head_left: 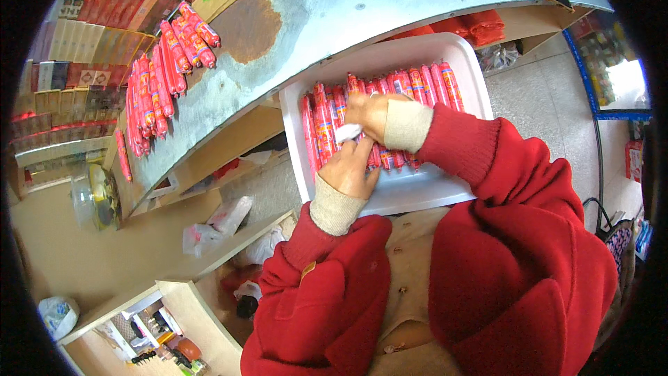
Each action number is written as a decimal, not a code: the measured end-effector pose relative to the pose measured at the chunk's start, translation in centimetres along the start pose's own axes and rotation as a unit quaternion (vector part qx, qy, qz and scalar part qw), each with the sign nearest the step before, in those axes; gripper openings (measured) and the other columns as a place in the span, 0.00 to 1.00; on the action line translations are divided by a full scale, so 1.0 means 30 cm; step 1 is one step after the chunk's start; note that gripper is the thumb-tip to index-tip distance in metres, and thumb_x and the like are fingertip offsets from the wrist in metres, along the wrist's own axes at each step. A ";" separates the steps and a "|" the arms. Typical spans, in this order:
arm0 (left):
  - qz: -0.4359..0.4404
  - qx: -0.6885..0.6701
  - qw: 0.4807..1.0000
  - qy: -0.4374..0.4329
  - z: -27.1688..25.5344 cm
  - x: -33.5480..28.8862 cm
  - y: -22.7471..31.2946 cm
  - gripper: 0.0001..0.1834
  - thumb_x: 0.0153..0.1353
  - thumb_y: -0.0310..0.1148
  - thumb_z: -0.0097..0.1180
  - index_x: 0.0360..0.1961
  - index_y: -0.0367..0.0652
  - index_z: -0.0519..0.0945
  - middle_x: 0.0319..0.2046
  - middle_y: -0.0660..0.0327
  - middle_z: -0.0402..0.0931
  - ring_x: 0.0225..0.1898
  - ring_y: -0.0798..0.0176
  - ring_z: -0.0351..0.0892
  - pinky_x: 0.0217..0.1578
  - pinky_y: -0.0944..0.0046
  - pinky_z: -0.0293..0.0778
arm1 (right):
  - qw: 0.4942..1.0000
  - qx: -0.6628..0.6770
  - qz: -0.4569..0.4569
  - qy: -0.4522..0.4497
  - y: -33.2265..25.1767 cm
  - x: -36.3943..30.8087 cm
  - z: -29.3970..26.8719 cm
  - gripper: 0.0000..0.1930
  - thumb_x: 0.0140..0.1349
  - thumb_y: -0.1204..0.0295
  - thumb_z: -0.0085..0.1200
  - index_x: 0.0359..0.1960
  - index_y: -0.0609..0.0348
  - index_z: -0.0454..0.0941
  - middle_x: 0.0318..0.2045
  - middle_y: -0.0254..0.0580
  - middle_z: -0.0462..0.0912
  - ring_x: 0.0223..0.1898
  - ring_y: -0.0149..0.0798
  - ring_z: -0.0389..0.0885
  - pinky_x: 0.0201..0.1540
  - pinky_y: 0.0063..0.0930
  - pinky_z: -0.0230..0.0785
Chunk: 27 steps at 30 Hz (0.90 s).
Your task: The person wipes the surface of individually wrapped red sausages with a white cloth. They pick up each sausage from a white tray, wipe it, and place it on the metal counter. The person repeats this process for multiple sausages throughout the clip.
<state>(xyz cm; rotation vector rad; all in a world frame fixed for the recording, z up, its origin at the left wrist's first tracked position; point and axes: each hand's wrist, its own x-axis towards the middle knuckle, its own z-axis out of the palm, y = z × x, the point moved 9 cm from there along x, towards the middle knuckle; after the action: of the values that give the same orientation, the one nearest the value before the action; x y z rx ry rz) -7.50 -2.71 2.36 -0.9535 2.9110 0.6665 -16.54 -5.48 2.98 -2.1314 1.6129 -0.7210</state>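
Note:
A white plastic tub (479,76) in front of me holds a row of red-wrapped sausages (323,125) laid side by side. Over the middle of this row my two hands are close together. My right hand (369,115) reaches in from the right with its fingers curled down, slightly smeared by motion. Below those fingers shows a small white crumpled wad (348,132), perhaps tissue or cloth. My left hand (348,168) is bent over the near ends of the sausages, its fingertips beside the wad. What lies under the left fingers is hidden.
A worn metal-topped counter (313,14) runs beyond the tub, with more red sausages (156,87) piled at its left end. Packed shelves (90,42) stand at far left. Red bags (480,26) sit beneath the counter. An open drawer (149,334) is at lower left.

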 end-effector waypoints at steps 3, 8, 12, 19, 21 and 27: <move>0.017 -0.022 0.999 0.017 -0.010 0.004 0.009 0.28 0.47 0.33 0.63 0.52 0.44 0.70 0.37 0.48 0.74 0.37 0.44 0.77 0.36 0.53 0.74 | 0.986 -0.051 0.124 0.104 0.079 -0.008 -0.073 0.10 0.54 0.77 0.48 0.39 0.55 0.75 0.36 0.50 0.76 0.36 0.54 0.78 0.39 0.45 0.72; 0.035 -0.052 0.996 0.055 -0.028 0.006 0.025 0.26 0.49 0.34 0.60 0.52 0.44 0.71 0.30 0.47 0.76 0.31 0.44 0.78 0.32 0.50 0.74 | 0.995 -0.020 0.098 0.018 0.070 -0.005 -0.022 0.09 0.55 0.74 0.51 0.38 0.54 0.75 0.40 0.52 0.75 0.39 0.56 0.79 0.41 0.47 0.73; 0.009 -0.064 0.998 0.022 -0.003 0.002 0.009 0.23 0.53 0.34 0.55 0.52 0.46 0.72 0.21 0.47 0.77 0.23 0.44 0.78 0.27 0.48 0.73 | 0.999 0.035 0.031 0.006 0.032 -0.015 -0.007 0.09 0.53 0.75 0.51 0.37 0.54 0.76 0.38 0.50 0.75 0.38 0.55 0.79 0.40 0.45 0.73; 0.022 -0.038 0.999 0.003 0.023 0.010 0.011 0.14 0.58 0.37 0.53 0.46 0.47 0.77 0.18 0.49 0.76 0.20 0.44 0.77 0.24 0.48 0.73 | 1.000 0.002 0.005 0.029 0.009 -0.023 -0.007 0.10 0.53 0.78 0.51 0.36 0.52 0.78 0.35 0.46 0.75 0.35 0.51 0.79 0.37 0.41 0.72; 0.017 -0.023 1.000 0.004 0.017 0.006 0.009 0.13 0.58 0.38 0.55 0.42 0.46 0.77 0.20 0.50 0.77 0.22 0.45 0.78 0.25 0.49 0.74 | 0.993 0.069 -0.069 -0.074 -0.053 -0.031 0.058 0.09 0.51 0.78 0.52 0.34 0.53 0.79 0.35 0.45 0.75 0.35 0.48 0.80 0.37 0.39 0.73; -0.001 -0.034 0.999 0.005 0.008 0.009 0.003 0.14 0.54 0.39 0.59 0.38 0.43 0.75 0.23 0.51 0.78 0.26 0.46 0.79 0.28 0.50 0.73 | 0.983 -0.056 0.099 0.145 0.069 -0.019 -0.101 0.10 0.52 0.79 0.52 0.37 0.53 0.78 0.37 0.50 0.76 0.37 0.54 0.78 0.38 0.43 0.72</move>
<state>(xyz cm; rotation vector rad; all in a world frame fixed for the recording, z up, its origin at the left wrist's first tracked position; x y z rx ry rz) -7.79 -2.71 2.14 -0.9671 2.9136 0.7665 -20.07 -5.46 4.12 -1.9725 2.0283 -0.9284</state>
